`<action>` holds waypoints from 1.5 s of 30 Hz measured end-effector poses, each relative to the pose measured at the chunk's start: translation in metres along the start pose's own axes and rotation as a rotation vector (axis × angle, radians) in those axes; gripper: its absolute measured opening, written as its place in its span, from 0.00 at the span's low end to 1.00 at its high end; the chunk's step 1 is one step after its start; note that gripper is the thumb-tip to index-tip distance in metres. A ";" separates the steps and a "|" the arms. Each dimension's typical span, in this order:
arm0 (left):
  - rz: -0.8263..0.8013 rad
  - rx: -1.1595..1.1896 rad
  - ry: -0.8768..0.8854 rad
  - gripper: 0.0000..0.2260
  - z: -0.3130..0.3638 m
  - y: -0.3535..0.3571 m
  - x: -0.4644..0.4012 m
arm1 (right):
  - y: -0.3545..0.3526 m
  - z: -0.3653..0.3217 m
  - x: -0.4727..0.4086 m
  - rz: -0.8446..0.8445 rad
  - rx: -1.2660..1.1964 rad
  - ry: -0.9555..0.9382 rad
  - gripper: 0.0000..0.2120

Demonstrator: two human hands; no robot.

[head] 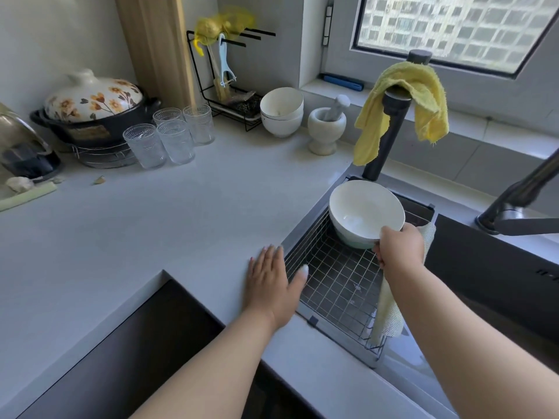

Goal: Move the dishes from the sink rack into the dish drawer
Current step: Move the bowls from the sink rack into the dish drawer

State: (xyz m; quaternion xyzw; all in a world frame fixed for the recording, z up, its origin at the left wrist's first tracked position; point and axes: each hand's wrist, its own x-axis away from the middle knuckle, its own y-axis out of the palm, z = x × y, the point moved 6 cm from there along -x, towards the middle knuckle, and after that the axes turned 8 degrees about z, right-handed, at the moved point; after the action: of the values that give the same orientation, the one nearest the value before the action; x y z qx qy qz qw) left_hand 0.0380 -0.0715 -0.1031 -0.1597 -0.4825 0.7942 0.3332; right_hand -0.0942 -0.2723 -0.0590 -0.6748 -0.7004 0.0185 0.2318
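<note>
A white bowl [364,208] sits tilted at the far end of the wire sink rack [335,279], on top of a pale green dish [352,241] that shows only at its lower edge. My right hand [399,244] grips the bowl's near rim. My left hand [270,281] lies flat with fingers spread on the grey counter [151,225], its thumb over the rack's left edge. The near part of the rack holds no dishes. No drawer is in view.
Two stacked white bowls [281,111], a mortar and pestle [326,125], several glasses [169,134] and a flowered pot [93,107] stand at the back. A yellow cloth [402,98] hangs on the dark tap; another tap [520,195] is at right. A pale cloth [388,309] drapes the rack's right side.
</note>
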 end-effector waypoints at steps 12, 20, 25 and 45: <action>0.085 1.549 -0.487 0.14 -0.016 -0.100 0.051 | 0.033 -0.017 0.166 -0.460 -0.041 -0.191 0.16; 0.395 1.691 -0.640 0.10 -0.109 -0.144 0.157 | 0.072 0.005 0.288 -0.781 -0.058 -0.174 0.06; 0.527 1.747 -0.709 0.13 -0.169 -0.159 0.232 | 0.098 0.051 0.374 -1.170 -0.048 0.080 0.11; 0.890 1.047 -1.238 0.23 -0.382 -0.156 0.580 | 0.114 0.233 0.649 -1.454 0.357 0.093 0.07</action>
State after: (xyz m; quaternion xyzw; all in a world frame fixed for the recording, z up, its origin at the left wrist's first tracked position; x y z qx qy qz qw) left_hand -0.1057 0.6258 -0.1121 0.2936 -0.0482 0.9095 -0.2903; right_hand -0.0571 0.4236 -0.1114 0.0059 -0.9455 -0.0546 0.3210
